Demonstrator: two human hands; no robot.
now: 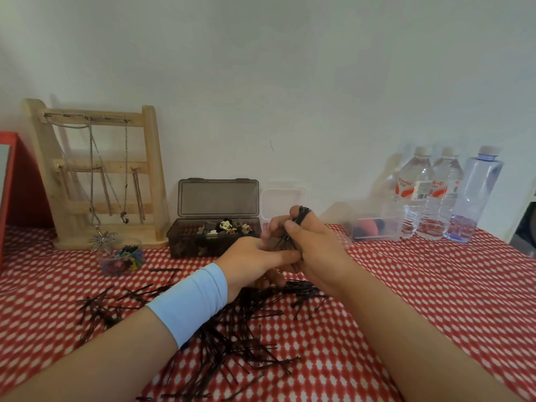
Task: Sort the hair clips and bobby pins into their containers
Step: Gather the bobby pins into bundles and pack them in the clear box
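Bottles (441, 198), three; one pin bundle (299, 219) in left hand (252, 256), right hand (320, 256).

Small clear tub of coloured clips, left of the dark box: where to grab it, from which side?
Probably wrap the round wall of the clear tub from the front-right: it stands upright, and the wooden stand and its leaf pendant crowd the back.

Wooden necklace stand (113, 165) at left, three water bottles (443, 198) at right
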